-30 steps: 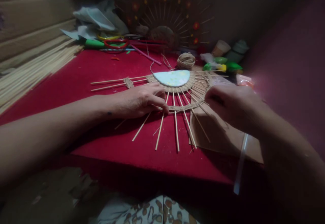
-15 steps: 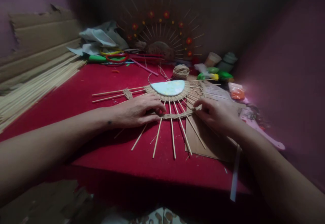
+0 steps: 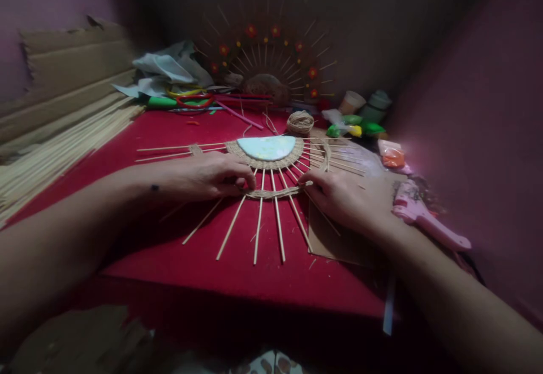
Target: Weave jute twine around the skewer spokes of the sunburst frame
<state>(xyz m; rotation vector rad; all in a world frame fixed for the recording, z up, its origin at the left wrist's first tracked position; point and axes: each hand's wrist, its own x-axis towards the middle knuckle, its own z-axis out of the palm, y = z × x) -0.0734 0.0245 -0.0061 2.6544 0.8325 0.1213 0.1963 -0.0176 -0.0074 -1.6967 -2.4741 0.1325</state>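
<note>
Below both hands, thin pale wooden sticks (image 3: pixel 279 227) fan out over a red tabletop (image 3: pixel 165 130). The right hand (image 3: pixel 345 193) pinches a curved, flat band of tan twine (image 3: pixel 271 194) crossing them; left of that pinch, the left hand (image 3: pixel 214 175) curls over it, though whether clamped I cannot tell. Light, even tension between the 2 hands probably works best. Beyond them lies a pale-blue half-round panel (image 3: pixel 267 147).

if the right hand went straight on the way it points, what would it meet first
Probably the next thin stick crossing the twine band, though the right hand might pass just above it; depth is unclear.
</note>
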